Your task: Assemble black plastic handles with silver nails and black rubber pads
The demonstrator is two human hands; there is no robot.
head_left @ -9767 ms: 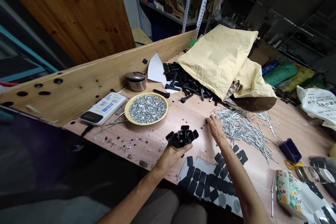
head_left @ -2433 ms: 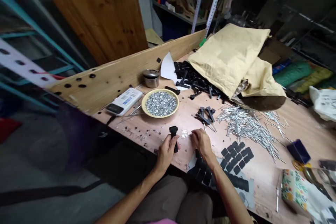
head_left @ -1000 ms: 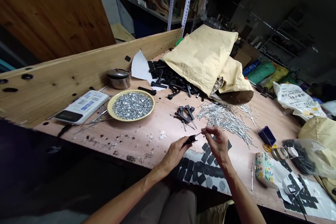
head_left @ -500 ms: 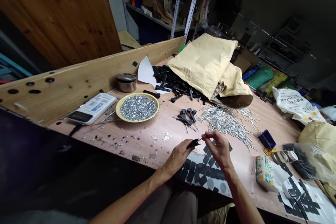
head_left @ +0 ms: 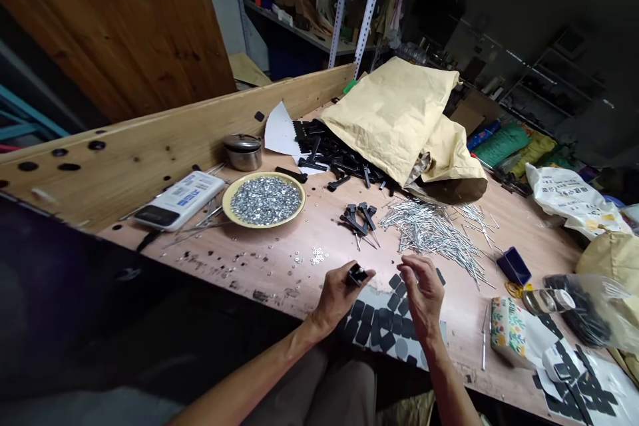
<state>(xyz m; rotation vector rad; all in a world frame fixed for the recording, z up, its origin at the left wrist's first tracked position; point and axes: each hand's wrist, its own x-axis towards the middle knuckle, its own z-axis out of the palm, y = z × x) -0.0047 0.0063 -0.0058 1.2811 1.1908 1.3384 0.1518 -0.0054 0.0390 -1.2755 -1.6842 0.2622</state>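
Note:
My left hand (head_left: 340, 291) is closed around a small black plastic part (head_left: 357, 274) held upright near the front edge of the wooden table (head_left: 279, 254). My right hand (head_left: 424, 289) hovers just right of it with fingers loosely curled over a sheet of black adhesive pads (head_left: 384, 327); I cannot tell whether it holds anything. A pile of thin metal pins (head_left: 433, 233) lies beyond the right hand. A few black parts with pins (head_left: 360, 218) lie further back. A cluster of small washers (head_left: 317, 255) sits on the table left of the hands.
A yellow dish of silver washers (head_left: 263, 200), a white digital scale (head_left: 180, 200) and a lidded metal tin (head_left: 242, 151) stand at the left. A tan paper sack (head_left: 404, 116) spills black parts (head_left: 334, 156). A blue tray (head_left: 514, 266) and floral box (head_left: 509, 333) are at the right.
My hands have drawn apart. The left hand has turned the black part upright, and the right hand has let go of the pin end and moved slightly right.

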